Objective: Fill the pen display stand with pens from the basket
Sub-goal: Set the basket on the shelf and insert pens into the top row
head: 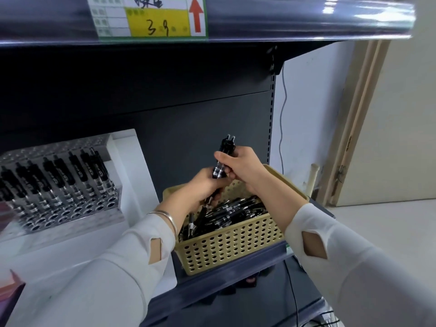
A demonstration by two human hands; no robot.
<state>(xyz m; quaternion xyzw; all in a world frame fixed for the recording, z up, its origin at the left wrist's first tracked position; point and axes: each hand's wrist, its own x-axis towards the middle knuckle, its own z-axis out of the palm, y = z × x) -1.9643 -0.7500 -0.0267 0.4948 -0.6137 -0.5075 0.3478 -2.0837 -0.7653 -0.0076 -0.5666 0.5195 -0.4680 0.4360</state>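
STOCKING THE PEN RACK: A person in white sleeves stands at a dark grey metal store shelf [224, 283], both hands raised over a tan perforated plastic basket [236, 246] that sits at the shelf's right end. The right hand [243, 166] is closed round the upper barrels of two black click pens [223, 156], held upright side by side with clicker ends up. The left hand [205, 185], just below it, curls round their lower part. More loose black pens [233, 213] lie heaped in the basket. To the left, a clear acrylic pen display stand [70, 208] with rows of round holes holds standing black pens [59, 175] in its rear rows, the front holes unfilled. A silver bangle [165, 217] circles the left wrist
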